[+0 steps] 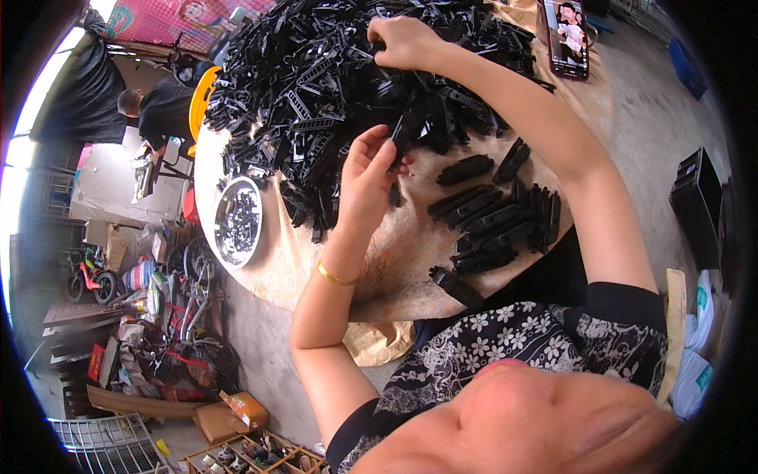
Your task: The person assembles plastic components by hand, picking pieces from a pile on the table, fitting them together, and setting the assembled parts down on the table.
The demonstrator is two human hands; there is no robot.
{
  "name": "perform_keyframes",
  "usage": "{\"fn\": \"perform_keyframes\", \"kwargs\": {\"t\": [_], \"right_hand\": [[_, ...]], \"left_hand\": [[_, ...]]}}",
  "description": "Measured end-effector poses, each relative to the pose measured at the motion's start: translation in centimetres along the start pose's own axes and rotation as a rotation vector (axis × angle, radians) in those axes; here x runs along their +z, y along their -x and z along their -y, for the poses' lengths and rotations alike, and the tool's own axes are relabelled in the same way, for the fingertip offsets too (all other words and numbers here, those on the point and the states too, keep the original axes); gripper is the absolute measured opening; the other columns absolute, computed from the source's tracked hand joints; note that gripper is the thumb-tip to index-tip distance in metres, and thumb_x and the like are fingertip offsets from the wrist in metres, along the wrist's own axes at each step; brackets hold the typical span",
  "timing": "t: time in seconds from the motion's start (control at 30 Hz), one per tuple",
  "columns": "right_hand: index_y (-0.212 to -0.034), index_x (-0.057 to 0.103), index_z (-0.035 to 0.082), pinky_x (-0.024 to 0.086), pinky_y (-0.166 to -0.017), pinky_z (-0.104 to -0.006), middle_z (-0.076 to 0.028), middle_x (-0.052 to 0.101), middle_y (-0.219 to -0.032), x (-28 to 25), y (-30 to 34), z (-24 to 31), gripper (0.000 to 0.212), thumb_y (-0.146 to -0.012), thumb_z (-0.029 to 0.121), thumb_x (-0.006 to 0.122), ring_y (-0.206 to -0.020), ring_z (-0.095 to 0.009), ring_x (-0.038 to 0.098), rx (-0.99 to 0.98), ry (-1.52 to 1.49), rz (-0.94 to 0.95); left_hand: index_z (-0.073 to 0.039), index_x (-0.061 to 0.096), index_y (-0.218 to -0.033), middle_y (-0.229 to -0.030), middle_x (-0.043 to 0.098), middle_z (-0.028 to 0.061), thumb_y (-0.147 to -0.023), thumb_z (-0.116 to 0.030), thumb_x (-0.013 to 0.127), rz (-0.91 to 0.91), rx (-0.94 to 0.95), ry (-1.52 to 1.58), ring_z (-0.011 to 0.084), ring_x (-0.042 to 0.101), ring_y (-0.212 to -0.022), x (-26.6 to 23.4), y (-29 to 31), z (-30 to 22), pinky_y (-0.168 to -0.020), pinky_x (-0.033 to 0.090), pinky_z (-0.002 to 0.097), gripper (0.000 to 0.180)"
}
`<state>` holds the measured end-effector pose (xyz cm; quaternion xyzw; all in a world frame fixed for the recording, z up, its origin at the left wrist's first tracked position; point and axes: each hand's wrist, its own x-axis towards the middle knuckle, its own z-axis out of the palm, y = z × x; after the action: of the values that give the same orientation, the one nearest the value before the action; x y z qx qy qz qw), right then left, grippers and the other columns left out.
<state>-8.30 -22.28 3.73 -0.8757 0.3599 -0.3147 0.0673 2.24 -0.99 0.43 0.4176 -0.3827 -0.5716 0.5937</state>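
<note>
In my left hand, a long black plastic part is pinched between thumb and fingers, tilted up over the near edge of a big heap. My right hand reaches into the far side of that heap of loose black plastic parts. Its fingers are curled and closed; what they hold, if anything, is hidden. Nearer me and to the right lie several assembled-looking black pieces, laid side by side in a cluster.
A round metal dish of small parts stands at the table's left edge. A phone showing a video lies at the far right. A black crate sits on the floor at right. Another person is at far left, beyond a yellow chair.
</note>
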Motion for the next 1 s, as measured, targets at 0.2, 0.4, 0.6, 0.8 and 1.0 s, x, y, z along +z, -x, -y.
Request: {"fn": "perform_keyframes", "kwargs": {"t": [0.2,0.4,0.6,0.8,1.0], "right_hand": [[-0.108,0.059,0.000,0.048,-0.082,-0.0264,-0.006,0.062,-0.099,-4.3,5.4,2.4,0.030,-0.078,0.005,0.063,-0.092,-0.013,0.059,-0.182,-1.004,0.081],[-0.104,0.061,-0.001,0.051,-0.076,-0.0257,-0.009,0.062,-0.102,-4.5,10.9,4.2,0.029,-0.075,-0.001,0.064,-0.087,-0.013,0.061,-0.246,-0.810,0.163],[-0.101,0.063,-0.002,0.052,-0.080,-0.0277,-0.013,0.064,-0.100,-4.2,11.8,4.2,0.027,-0.074,-0.001,0.064,-0.087,-0.017,0.063,-0.325,-0.813,0.049],[-0.101,0.063,0.000,0.049,-0.079,-0.0276,-0.010,0.062,-0.104,-3.7,11.9,3.6,0.029,-0.072,-0.003,0.065,-0.094,-0.017,0.060,-0.245,-0.885,0.056],[-0.101,0.063,0.001,0.051,-0.079,-0.0294,-0.012,0.062,-0.104,-4.1,12.2,3.8,0.031,-0.071,-0.003,0.066,-0.093,-0.023,0.062,-0.392,-0.722,0.009]], "left_hand": [[0.000,0.055,-0.113,-0.103,0.061,0.0092,-0.093,-0.015,0.050,-0.090,-0.077,-0.059,0.0161,0.059,-0.088,-1.3,0.0,-0.4,-0.074,0.049,0.0278,0.025],[0.001,0.055,-0.109,-0.099,0.062,0.0086,-0.095,-0.024,0.046,-0.092,-0.069,0.161,0.0161,0.059,-0.082,-0.8,0.0,-0.7,-0.073,0.048,0.0282,0.030],[0.003,0.056,-0.107,-0.097,0.062,0.0092,-0.094,-0.024,0.048,-0.001,-0.096,0.081,0.0160,0.059,-0.079,-1.3,0.2,-1.0,-0.067,0.045,0.0246,0.031],[0.004,0.055,-0.111,-0.102,0.062,0.0105,-0.095,-0.020,0.047,0.094,-0.066,0.185,0.0184,0.060,-0.092,-1.1,0.5,-1.1,-0.081,0.050,0.0276,0.030],[0.005,0.053,-0.114,-0.105,0.061,0.0122,-0.095,-0.019,0.045,-0.004,-0.068,0.184,0.0207,0.060,-0.095,-1.2,0.2,-1.2,-0.090,0.049,0.0312,0.032]]}}
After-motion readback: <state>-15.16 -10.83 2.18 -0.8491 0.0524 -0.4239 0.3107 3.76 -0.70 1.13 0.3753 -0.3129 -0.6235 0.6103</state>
